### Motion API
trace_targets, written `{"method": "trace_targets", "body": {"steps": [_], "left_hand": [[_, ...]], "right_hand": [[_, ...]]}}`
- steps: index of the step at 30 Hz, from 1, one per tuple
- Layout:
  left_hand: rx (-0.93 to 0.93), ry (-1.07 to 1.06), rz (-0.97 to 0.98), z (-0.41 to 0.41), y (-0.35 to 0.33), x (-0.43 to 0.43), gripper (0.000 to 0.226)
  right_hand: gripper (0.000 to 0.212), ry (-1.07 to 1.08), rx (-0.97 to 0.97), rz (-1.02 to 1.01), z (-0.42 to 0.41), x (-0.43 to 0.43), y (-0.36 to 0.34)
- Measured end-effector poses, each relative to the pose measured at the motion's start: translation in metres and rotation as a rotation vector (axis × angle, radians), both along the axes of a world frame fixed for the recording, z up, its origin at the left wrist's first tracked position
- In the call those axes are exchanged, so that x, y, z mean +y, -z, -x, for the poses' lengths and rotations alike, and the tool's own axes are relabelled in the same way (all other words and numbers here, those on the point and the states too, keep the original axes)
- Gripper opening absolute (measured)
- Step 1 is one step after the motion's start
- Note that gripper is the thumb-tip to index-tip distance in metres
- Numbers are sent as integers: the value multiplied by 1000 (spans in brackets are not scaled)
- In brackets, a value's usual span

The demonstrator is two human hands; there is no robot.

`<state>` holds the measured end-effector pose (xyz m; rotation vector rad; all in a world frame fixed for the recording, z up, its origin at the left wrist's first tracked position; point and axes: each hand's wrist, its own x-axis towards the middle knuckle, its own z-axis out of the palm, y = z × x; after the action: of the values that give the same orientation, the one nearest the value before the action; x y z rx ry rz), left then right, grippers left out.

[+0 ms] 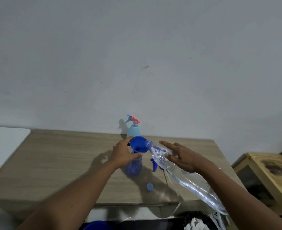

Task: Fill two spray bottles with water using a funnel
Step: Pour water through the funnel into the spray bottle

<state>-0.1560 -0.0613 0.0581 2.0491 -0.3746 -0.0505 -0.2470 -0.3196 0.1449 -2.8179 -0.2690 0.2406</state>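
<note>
Near edge, below the table (62,163): rim of a blue tub (97,226), contents not visible; a dark bin (189,216) holding crumpled white paper.

On the table front: one loose blue cap (149,186), lying apart from all bottles.

Right hand (185,159) holds a clear plastic bottle (191,181), tilted, neck down towards the left. Index finger stretched straight along the bottle and thumb laid across it; remaining fingers hidden behind it. The bottle is crumpled and partly filled with water. Its open mouth rests at the funnel's right rim.

One detached blue spray head (154,165) lies on the table, just below the clear bottle and beside the blue spray bottle.

Blue spray bottle (133,167): upright, mid-table, head off. One blue funnel (138,144) sits in its neck; a small pool of water shows in the funnel bowl. Fill level in the bottle cannot be read through the tinted wall.

Left hand (124,153) grips the funnel, thumb curled across the front under the bowl, fingers round the far rim.

Light-blue spray bottle (133,131): upright at the table's rear edge against the wall (137,63), directly behind the funnel, pink-and-blue trigger head fitted. Opaque; contents cannot be told.

Count: spray bottles 2, funnel 1, clear bottle 1, cap 1, loose spray head 1.

Sides: a white surface (4,143) on the left, a wooden cabinet (269,171) on the right.
</note>
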Motion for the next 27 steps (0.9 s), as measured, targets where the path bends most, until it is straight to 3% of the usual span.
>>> {"method": "trace_targets", "body": {"steps": [5, 8, 19, 27], "left_hand": [[-15, 8, -13, -2, 3, 0, 71], [3, 16, -25, -4, 6, 1, 79], [-4, 32, -11, -7, 12, 2, 78], [-10, 52, -3, -9, 11, 4, 76]], "right_hand": [[55, 37, -81, -83, 8, -4, 7], [57, 89, -171, -171, 17, -12, 13], [64, 462, -478, -394, 45, -58, 45], [73, 632, -463, -544, 44, -59, 69]]}}
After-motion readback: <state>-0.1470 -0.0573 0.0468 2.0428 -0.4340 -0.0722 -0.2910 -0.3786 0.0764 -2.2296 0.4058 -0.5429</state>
